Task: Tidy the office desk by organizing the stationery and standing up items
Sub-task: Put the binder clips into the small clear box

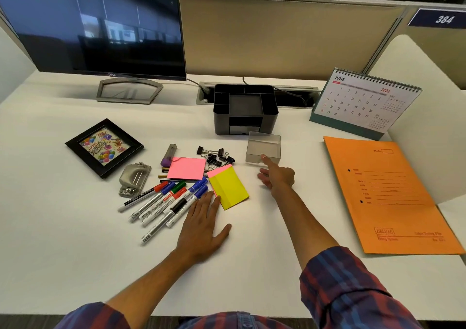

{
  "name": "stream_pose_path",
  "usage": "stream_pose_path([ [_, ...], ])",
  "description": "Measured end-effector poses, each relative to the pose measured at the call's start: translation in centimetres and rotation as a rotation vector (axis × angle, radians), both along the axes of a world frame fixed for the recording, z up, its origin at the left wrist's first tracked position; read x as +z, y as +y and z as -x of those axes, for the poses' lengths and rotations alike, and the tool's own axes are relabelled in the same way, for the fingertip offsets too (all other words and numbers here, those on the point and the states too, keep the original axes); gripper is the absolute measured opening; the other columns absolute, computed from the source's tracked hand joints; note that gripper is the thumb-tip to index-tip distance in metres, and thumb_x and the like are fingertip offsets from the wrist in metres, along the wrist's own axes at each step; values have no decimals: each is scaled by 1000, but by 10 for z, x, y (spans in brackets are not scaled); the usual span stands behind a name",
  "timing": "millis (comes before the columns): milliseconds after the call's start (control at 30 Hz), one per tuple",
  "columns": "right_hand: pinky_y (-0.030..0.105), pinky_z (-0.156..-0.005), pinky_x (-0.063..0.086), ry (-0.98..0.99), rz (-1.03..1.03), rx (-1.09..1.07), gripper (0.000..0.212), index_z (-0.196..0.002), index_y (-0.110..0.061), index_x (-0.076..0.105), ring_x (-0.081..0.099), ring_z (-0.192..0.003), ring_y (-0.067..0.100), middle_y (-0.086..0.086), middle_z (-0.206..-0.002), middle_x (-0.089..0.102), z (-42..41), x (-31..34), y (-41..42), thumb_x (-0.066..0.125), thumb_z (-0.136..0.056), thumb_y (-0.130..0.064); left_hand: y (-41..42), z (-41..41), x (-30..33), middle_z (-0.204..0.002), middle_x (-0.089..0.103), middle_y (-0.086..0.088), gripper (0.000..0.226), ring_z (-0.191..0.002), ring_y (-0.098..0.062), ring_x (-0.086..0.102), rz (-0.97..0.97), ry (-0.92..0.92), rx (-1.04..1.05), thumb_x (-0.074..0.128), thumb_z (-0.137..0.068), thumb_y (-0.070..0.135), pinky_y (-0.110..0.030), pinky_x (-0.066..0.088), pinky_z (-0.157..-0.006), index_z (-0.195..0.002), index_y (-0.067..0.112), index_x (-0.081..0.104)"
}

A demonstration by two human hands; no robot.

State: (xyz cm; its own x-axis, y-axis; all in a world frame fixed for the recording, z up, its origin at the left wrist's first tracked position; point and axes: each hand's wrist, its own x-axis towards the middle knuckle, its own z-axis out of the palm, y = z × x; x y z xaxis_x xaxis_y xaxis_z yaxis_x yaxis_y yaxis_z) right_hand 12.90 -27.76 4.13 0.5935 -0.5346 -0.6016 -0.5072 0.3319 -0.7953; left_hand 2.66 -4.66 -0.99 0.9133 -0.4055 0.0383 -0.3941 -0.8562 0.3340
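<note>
While the right hand (277,175) reaches, holding nothing, forefinger on the clear tray (263,148) at mid-worktop, the flat, empty left hand (201,225) risks scattering the markers (164,200).

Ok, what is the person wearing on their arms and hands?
Both hands, left hand and right hand, are bare: no gloves, rings or watch visible. The forearms are bare too, with sleeves of a red and blue plaid shirt pushed up toward the elbows.

Right hand (277,176) seemingly at clear tray (263,148)
</note>
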Motion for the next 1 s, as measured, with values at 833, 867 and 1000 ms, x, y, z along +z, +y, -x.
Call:
stream_pose_path([
  [833,33,-67,54,-44,314,-83,26,-96,-21,55,68,-64,21,1,-75,70,-1,-8,5,57,-92,-46,0,0,0,-163,10,-4,81,-150,-15,1,-12,-13,-3,21,-92,69,-33,2,-120,-155,18,16],
  [867,36,-73,55,-57,398,-53,22,-92,-23,57,69,-72,24,2,-78,71,-1,-9,10,57,-91,-45,0,0,1,-163,10,-4,80,-150,-15,2,-12,-12,-3,22,-93,68,-33,2,-120,-155,18,16],
  [1000,32,-71,52,-234,709,160,17,-85,-19,61,63,-77,20,-5,-79,65,3,-6,29,63,-91,-34,0,-1,0,-163,10,-4,79,-150,-15,2,-7,-10,-2,26,-93,67,-34,2,-120,-155,18,17],
])
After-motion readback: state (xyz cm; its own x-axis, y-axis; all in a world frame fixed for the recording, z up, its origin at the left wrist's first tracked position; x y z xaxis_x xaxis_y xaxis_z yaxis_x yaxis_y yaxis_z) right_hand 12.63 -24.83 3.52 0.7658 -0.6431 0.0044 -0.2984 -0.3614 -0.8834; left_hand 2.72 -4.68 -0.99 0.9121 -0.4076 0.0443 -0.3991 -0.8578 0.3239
